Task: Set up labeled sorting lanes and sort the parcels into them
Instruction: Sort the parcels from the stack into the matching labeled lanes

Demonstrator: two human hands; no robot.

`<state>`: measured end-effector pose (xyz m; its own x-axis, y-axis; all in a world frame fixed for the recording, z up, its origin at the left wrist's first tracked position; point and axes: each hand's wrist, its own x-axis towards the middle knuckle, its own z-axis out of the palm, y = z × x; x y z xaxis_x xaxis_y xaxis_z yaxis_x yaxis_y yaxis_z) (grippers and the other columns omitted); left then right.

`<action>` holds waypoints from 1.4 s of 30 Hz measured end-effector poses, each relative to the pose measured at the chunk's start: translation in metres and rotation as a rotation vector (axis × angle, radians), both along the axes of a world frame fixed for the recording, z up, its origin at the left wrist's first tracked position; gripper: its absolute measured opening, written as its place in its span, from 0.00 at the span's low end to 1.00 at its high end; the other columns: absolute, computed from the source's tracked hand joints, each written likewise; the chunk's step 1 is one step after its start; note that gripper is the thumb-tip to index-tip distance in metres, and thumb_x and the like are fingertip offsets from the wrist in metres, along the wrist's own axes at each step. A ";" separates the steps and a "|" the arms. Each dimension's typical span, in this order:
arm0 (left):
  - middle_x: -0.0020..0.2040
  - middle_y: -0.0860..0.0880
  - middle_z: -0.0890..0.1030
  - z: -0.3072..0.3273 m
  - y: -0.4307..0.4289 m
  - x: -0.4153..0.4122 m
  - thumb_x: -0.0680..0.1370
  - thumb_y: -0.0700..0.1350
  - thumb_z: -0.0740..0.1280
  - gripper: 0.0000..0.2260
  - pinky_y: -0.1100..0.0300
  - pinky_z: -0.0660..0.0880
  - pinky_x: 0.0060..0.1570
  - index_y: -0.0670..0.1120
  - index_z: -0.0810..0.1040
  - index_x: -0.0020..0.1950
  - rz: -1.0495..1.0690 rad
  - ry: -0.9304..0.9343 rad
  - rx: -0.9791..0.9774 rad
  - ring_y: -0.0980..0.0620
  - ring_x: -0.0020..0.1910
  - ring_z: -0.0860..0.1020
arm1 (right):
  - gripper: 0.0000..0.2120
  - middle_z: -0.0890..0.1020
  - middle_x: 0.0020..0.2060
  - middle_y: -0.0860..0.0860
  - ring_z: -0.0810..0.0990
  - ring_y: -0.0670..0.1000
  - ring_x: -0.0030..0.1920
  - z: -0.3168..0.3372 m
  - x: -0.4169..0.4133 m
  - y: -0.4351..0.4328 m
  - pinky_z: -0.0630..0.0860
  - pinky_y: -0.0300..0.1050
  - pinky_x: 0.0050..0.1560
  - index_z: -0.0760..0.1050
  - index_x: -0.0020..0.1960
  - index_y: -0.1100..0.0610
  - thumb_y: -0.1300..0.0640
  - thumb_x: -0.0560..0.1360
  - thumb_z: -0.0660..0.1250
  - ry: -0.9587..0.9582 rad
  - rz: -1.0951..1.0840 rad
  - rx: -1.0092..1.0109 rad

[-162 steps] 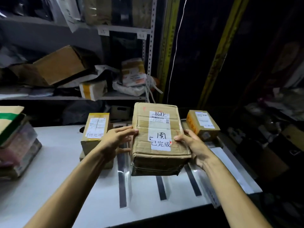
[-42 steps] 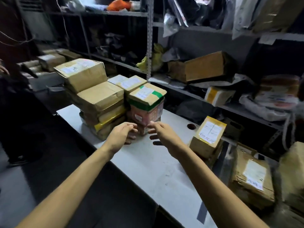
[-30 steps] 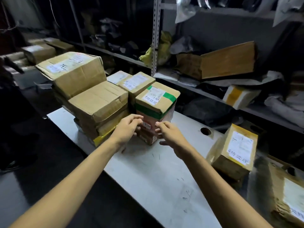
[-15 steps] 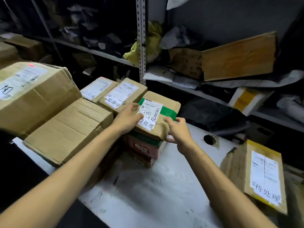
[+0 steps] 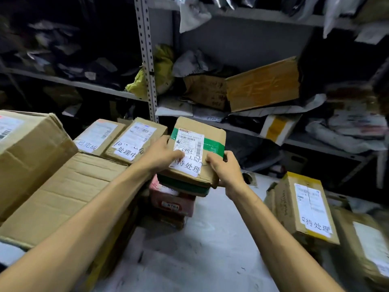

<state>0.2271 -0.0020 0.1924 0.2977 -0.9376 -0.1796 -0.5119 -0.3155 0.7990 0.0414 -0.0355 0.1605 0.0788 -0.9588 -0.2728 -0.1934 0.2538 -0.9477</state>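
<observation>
1. The green-taped parcel (image 5: 208, 135) sits on top of a short stack, over a pink parcel (image 5: 172, 199). It lies between the two hands, with its long axis running away from the person.
2. The left hand (image 5: 160, 153) grips its left edge, thumb on the label. The right hand (image 5: 223, 167) grips the near right corner, thumb on top.
3. Its label reads 待处理, matching the yellow-taped parcel (image 5: 303, 209) off to the right, so the carry likely goes rightward, right hand leading.
4. White table top (image 5: 200, 249) lies between the two.
5. Close on the left stand the 处理中 parcel (image 5: 136, 140) and a large carton (image 5: 63, 192).
</observation>
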 end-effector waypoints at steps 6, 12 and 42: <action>0.60 0.47 0.80 0.000 -0.003 -0.046 0.73 0.42 0.73 0.25 0.53 0.76 0.56 0.46 0.72 0.69 -0.135 0.138 -0.013 0.50 0.54 0.79 | 0.15 0.82 0.51 0.48 0.84 0.49 0.48 0.000 -0.052 0.024 0.81 0.46 0.33 0.71 0.55 0.52 0.51 0.73 0.71 -0.029 -0.146 0.033; 0.58 0.49 0.81 -0.010 0.000 -0.126 0.73 0.41 0.73 0.23 0.55 0.77 0.51 0.47 0.71 0.66 -0.302 0.247 0.018 0.51 0.55 0.79 | 0.23 0.84 0.52 0.50 0.85 0.51 0.50 -0.005 -0.134 0.056 0.83 0.51 0.46 0.72 0.59 0.54 0.50 0.68 0.76 -0.063 -0.339 0.034; 0.49 0.49 0.83 -0.047 0.136 -0.310 0.75 0.41 0.70 0.12 0.56 0.73 0.36 0.45 0.77 0.58 -0.206 0.353 0.316 0.53 0.46 0.79 | 0.21 0.80 0.52 0.49 0.81 0.47 0.50 -0.036 -0.329 0.170 0.81 0.46 0.50 0.71 0.61 0.53 0.54 0.72 0.74 0.041 -0.107 0.046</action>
<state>-0.0831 0.1335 0.1454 -0.0172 -0.8541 -0.5198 -0.3049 -0.4906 0.8163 -0.2874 0.1343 0.1242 -0.0358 -0.9477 -0.3172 -0.2009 0.3177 -0.9267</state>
